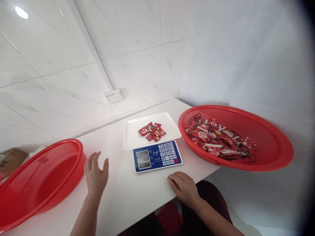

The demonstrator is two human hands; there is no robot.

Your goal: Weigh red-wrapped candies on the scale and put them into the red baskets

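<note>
My left hand (95,175) is raised over the white table beside a red plastic basket (80,154), its fingers apart and nothing in them. My right hand (183,188) rests at the table's front edge, just below a digital scale (157,156) with a blue keypad. Its fingers are curled together with the thumb, and I see nothing held. On the scale's white tray (133,139) lies a small pile of red candy packets (152,131). More red packets (211,137) fill part of a second red basket (275,147) at the right.
A white tiled wall with a power socket (114,95) runs behind the table (115,203). At the far left a cardboard box (13,160) shows behind the left basket. The right basket overhangs the table's edge. Something red (169,218) is below the front edge.
</note>
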